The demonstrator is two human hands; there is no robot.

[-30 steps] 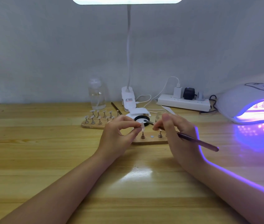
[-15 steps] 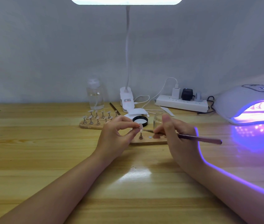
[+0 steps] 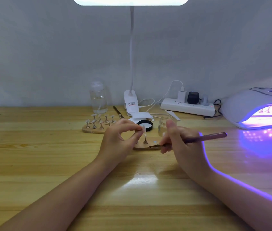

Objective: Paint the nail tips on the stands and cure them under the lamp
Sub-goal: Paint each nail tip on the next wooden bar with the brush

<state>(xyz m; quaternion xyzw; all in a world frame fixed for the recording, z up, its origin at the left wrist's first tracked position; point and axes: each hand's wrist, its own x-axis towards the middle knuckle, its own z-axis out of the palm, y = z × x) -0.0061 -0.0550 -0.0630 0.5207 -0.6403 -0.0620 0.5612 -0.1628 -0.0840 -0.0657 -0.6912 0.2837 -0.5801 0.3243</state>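
1. The wooden table (image 3: 32, 147) runs across the whole view, glossy enough to mirror the desk lamp (image 3: 131, 0) overhead; a plain pale wall closes the room behind it.
2. The curing lamp (image 3: 255, 107) sits at the right edge, lit violet, its mouth facing the worker, probably so that finished pieces slide in without a reach. Small shapes inside may be stands; too small to tell.
3. A power strip (image 3: 187, 106) lies against the wall, with a clear bottle (image 3: 98, 100) to its left.
4. The left hand (image 3: 117, 140) has thumb and forefinger pinched round a nail tip (image 3: 143, 129), apparently raised on its stand to meet the brush.
5. The right hand (image 3: 181, 144) grips a brush (image 3: 205, 137) like a pen, its tip lowered beside the near wooden board (image 3: 148, 148), apart from the tip.
6. A far wooden board (image 3: 95, 129) carries rows of stands with tips, seemingly waiting their turn.
7. A clear jar (image 3: 164, 124) and its black lid (image 3: 145, 125) stand just behind the hands, within dipping reach.
8. One stand (image 3: 145, 141) remains upright on the near board.
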